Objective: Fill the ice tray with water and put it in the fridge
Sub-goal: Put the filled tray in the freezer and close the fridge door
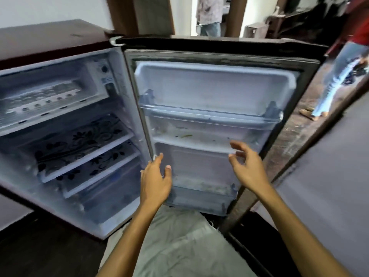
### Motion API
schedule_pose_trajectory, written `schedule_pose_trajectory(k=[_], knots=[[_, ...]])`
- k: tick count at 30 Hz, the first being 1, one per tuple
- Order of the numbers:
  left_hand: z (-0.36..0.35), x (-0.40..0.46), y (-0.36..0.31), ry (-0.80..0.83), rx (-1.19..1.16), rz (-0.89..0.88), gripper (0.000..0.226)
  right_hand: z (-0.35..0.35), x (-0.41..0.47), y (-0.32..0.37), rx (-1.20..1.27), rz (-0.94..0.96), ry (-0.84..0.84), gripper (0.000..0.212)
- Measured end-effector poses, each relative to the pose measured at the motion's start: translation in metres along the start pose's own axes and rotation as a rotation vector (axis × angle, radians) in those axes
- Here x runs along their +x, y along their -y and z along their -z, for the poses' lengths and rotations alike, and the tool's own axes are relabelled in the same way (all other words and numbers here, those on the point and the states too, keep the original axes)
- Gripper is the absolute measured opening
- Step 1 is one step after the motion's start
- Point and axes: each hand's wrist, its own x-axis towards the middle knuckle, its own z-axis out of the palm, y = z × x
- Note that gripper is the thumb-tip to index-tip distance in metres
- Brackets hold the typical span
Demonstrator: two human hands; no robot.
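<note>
From the head view, a small fridge (60, 120) stands open on the floor, its door (215, 120) swung wide to the right so that the inner face looks toward the camera. Inside the cabinet, a freezer compartment (46, 96) sits at the top; something pale and ridged lies in it, too blurred to tell whether it is the ice tray. Below it are two shelves (79, 148) printed with dark flowers. The door carries a clear upper rack (209, 114) and a lower rack (199, 198) at its bottom edge, with a few small green scraps on the ledge between them.

The left hand (155, 180) reaches to the hinge-side edge of the door, fingers (157, 158) straight and relaxed, fingertips at or just touching that edge, holding nothing. The right hand (247, 166) hovers in front of the door's middle ledge, near its right side, fingers loosely spread and slightly bent, empty.

Pale grey trousers (179, 246) fill the lower centre. Two other people stand in the background, one in the doorway (209, 17) and one at the right edge (337, 76).
</note>
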Motion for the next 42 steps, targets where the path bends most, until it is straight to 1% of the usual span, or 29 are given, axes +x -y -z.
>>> schedule_pose_trajectory(k=[4, 6, 9, 12, 15, 19, 28, 35, 42], knots=[[-0.026, 0.002, -0.036, 0.026, -0.038, -0.035, 0.049, 0.042, 0.022, -0.01, -0.152, 0.058, -0.098, 0.04], [-0.037, 0.001, -0.052, 0.036, -0.051, -0.052, 0.049, 0.056, 0.034, -0.014, -0.251, 0.101, -0.145, 0.043], [-0.051, -0.003, -0.072, 0.032, -0.063, -0.072, 0.048, 0.072, 0.05, -0.018, -0.404, 0.113, -0.186, 0.049], [-0.06, -0.008, -0.086, 0.01, -0.076, -0.072, 0.047, 0.079, 0.064, -0.021, -0.577, 0.144, -0.18, 0.054], [-0.068, -0.013, -0.095, -0.016, -0.093, -0.054, 0.047, 0.084, 0.073, -0.024, -0.676, 0.17, -0.139, 0.051], [-0.074, -0.021, -0.104, -0.052, -0.112, -0.018, 0.046, 0.084, 0.073, -0.03, -0.695, 0.204, -0.114, 0.048], [-0.072, -0.059, -0.102, -0.176, -0.119, 0.074, 0.047, 0.079, 0.051, -0.029, -0.641, 0.261, -0.124, 0.046], [-0.057, -0.091, -0.087, -0.24, -0.092, 0.101, 0.046, 0.064, -0.001, -0.013, -0.647, 0.31, -0.085, 0.049], [-0.039, -0.127, -0.07, -0.223, -0.085, 0.09, 0.047, 0.028, -0.067, 0.011, -0.695, 0.389, -0.124, 0.058]])
